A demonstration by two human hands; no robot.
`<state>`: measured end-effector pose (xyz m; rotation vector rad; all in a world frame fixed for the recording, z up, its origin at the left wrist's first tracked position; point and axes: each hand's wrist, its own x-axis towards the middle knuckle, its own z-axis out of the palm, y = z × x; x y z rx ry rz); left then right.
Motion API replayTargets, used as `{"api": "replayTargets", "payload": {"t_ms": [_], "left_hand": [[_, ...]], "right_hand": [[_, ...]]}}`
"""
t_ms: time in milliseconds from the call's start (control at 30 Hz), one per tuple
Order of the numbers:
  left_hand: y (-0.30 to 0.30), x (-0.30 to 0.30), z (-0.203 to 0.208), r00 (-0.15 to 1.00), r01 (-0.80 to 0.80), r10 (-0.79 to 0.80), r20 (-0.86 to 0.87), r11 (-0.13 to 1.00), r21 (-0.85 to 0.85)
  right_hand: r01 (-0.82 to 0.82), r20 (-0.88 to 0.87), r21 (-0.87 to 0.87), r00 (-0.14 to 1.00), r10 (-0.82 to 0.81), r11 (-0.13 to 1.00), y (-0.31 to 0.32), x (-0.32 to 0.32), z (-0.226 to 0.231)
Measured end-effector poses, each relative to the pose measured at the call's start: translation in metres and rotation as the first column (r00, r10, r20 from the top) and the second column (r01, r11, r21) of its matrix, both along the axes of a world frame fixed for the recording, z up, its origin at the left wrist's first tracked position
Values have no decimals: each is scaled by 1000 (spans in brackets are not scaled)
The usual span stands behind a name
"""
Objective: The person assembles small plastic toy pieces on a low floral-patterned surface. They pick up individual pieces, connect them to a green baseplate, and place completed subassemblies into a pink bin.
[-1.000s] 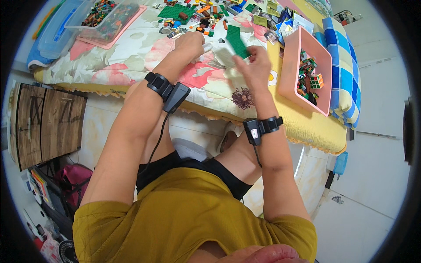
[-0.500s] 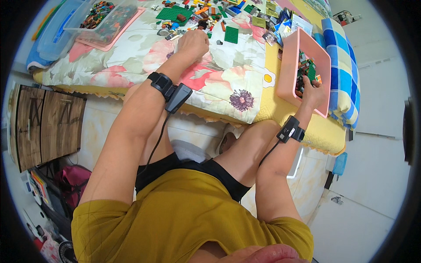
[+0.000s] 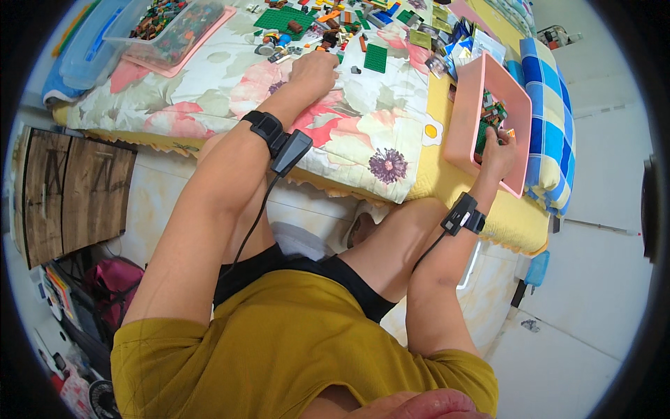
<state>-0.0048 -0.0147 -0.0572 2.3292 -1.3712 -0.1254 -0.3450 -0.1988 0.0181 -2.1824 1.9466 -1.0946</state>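
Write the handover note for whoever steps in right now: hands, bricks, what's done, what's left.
Left hand: fist resting on the flowered bedsheet, beside the scattered small plastic building bricks; whether it holds one cannot be told.
Right hand: reaching into the pink rectangular plastic tray of mixed bricks, fingers among the pieces; grip hidden.
Nearby: green flat square baseplate loose on the sheet, larger green baseplate further up, clear plastic bin of bricks at far left.
Done: no finished build visible.
Left: bricks lie unassembled on the sheet.
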Motion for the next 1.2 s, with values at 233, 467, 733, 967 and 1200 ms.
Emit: {"api": "replayTargets", "payload": {"t_ms": [233, 467, 733, 967, 1200], "left_hand": [[-9, -1, -9, 998, 51, -51, 35, 999, -10], [-16, -2, -3, 762, 27, -195, -618, 962, -270], [-12, -20, 6, 311, 79, -388, -868, 920, -383], [-10, -22, 10, 317, 143, -425, -848, 905, -400], [-8, -26, 11, 377, 153, -463, -802, 886, -439]], "right_hand": [[-371, 13, -496, 901, 434, 785, 50, 70, 9], [-760, 335, -187, 547, 767, 623, 111, 141, -31], [-828, 576, 73, 490, 654, 556, 109, 152, -51], [-849, 769, 131, 412, 489, 511, 111, 147, -43], [-896, 874, 153, 320, 366, 418, 108, 141, -36]]}}
